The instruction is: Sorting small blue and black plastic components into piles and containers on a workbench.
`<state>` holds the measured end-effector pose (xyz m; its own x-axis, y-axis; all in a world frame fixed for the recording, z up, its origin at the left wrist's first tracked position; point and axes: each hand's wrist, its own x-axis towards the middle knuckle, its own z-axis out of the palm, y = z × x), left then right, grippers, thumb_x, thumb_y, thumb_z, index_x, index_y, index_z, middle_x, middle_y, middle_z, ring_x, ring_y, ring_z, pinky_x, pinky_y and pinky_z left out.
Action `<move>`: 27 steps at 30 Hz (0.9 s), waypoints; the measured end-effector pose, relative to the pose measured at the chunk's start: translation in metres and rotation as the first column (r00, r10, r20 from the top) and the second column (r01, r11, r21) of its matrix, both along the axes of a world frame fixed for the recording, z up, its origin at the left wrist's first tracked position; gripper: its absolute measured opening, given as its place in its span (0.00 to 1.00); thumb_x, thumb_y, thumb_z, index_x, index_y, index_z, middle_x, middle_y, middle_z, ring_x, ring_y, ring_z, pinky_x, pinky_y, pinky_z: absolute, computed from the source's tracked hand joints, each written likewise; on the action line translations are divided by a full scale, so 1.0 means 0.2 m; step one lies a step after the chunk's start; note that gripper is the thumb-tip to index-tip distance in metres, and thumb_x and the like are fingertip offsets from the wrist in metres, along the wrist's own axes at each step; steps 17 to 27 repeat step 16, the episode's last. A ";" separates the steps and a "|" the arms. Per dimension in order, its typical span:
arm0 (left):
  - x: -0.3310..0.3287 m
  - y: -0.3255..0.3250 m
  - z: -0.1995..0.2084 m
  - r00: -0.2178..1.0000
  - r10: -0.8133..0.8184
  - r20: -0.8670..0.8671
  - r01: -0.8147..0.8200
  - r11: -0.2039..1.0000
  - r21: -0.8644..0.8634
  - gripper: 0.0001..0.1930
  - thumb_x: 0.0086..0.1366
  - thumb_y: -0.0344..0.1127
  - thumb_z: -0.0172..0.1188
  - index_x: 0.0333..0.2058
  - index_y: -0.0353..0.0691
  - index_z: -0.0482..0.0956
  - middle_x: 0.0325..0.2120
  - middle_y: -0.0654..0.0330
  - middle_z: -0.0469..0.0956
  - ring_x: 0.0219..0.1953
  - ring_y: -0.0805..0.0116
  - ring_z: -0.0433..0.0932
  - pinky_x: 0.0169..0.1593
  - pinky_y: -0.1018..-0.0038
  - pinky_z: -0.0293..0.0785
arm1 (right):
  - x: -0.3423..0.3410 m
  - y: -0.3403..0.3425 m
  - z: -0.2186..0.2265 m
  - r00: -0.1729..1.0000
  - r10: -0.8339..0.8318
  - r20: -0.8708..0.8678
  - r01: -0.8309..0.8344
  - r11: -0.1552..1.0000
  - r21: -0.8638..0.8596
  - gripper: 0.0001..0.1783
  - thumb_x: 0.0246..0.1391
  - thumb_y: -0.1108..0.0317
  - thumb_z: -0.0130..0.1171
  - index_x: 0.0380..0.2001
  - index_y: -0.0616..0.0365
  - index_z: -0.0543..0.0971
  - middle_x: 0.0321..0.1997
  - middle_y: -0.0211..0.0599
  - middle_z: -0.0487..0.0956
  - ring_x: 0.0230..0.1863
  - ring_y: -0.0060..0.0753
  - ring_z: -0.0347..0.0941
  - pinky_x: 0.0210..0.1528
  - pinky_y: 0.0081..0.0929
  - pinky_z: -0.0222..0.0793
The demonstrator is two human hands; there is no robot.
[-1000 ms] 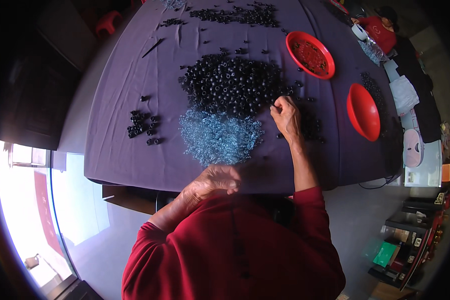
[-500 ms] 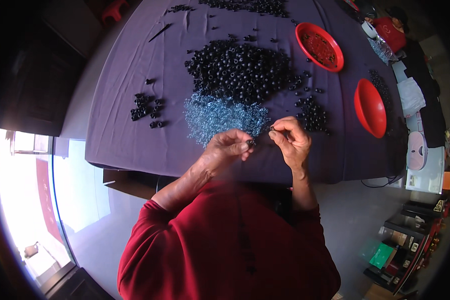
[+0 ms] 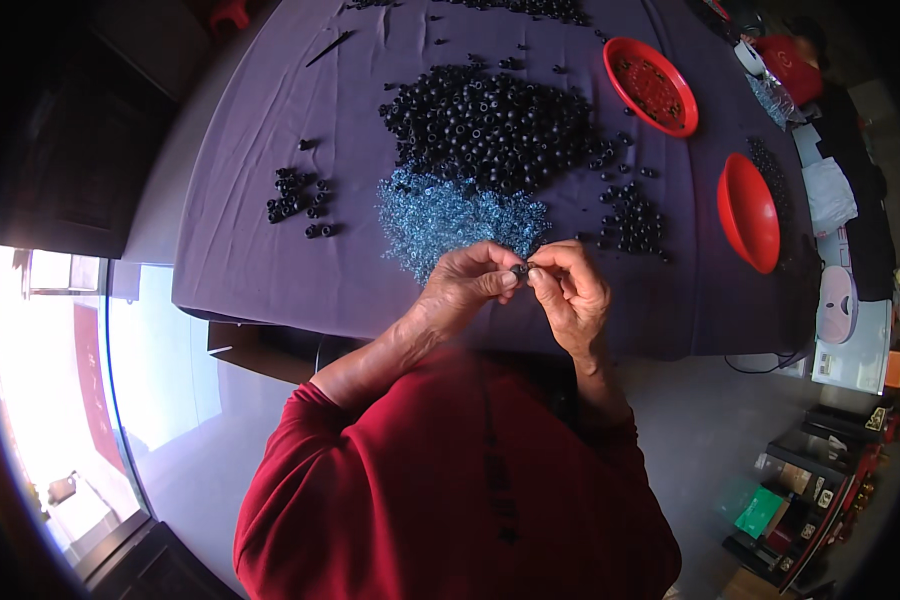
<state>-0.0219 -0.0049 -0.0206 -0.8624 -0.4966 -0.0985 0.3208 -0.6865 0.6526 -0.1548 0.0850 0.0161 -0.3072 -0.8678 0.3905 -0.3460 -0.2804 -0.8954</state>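
Note:
My left hand (image 3: 462,285) pinches a small dark ring-shaped piece (image 3: 518,270) between thumb and forefinger. Against it press the closed thumb and fingertips of my right hand (image 3: 575,300); whatever they hold is too small to make out. Just beyond my hands lies a pile of tiny translucent blue pieces (image 3: 450,215). Behind that, touching it, rises a large heap of black ring-shaped parts (image 3: 485,125). Smaller groups of black parts lie to the right (image 3: 635,220) and to the left (image 3: 290,192).
A purple cloth (image 3: 240,250) covers the table. At the right stand a red plate (image 3: 622,52) with small bits in it and a red bowl (image 3: 745,215). A thin black tool (image 3: 328,48) lies far left. Another person in red (image 3: 790,68) is at the far right.
My right hand has come left, so its fingertips now meet the dark piece in my left hand. Both hands were apart before. The view has shifted slightly.

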 end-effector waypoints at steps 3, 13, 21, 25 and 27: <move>0.00 0.00 0.00 1.000 0.001 -0.013 -0.001 1.000 0.001 0.07 0.56 0.27 0.58 0.34 0.34 0.74 0.28 0.61 0.74 0.27 0.74 0.71 0.34 0.77 0.69 | 0.01 0.01 0.00 0.992 -0.051 0.117 0.052 0.999 -0.005 0.06 0.49 0.81 0.53 0.32 0.65 0.72 0.33 0.34 0.71 0.29 0.19 0.68 0.32 0.14 0.65; 0.00 0.00 -0.02 0.999 0.010 0.039 -0.010 1.000 -0.012 0.07 0.56 0.28 0.58 0.33 0.34 0.74 0.28 0.61 0.75 0.28 0.74 0.71 0.35 0.77 0.69 | -0.01 -0.01 0.02 0.979 -0.018 -0.203 0.009 0.999 -0.048 0.08 0.45 0.82 0.56 0.32 0.63 0.74 0.33 0.35 0.72 0.30 0.22 0.69 0.32 0.16 0.67; 0.01 0.00 -0.01 0.999 0.002 0.043 -0.002 1.000 -0.012 0.07 0.56 0.29 0.58 0.34 0.35 0.74 0.28 0.61 0.75 0.28 0.73 0.71 0.35 0.77 0.69 | 0.00 0.00 0.01 0.999 -0.014 -0.048 0.015 0.999 0.028 0.08 0.46 0.81 0.56 0.32 0.60 0.75 0.34 0.35 0.73 0.30 0.26 0.70 0.33 0.19 0.68; 0.01 0.00 -0.01 0.999 0.002 0.043 -0.002 1.000 -0.012 0.07 0.56 0.29 0.58 0.34 0.35 0.74 0.28 0.61 0.75 0.28 0.73 0.71 0.35 0.77 0.69 | 0.00 0.00 0.01 0.999 -0.014 -0.048 0.015 0.999 0.028 0.08 0.46 0.81 0.56 0.32 0.60 0.75 0.34 0.35 0.73 0.30 0.26 0.70 0.33 0.19 0.68; 0.01 0.00 -0.01 0.999 0.002 0.043 -0.002 1.000 -0.012 0.07 0.56 0.29 0.58 0.34 0.35 0.74 0.28 0.61 0.75 0.28 0.73 0.71 0.35 0.77 0.69 | 0.00 0.00 0.01 0.999 -0.014 -0.048 0.015 0.999 0.028 0.08 0.46 0.81 0.56 0.32 0.60 0.75 0.34 0.35 0.73 0.30 0.26 0.70 0.33 0.19 0.68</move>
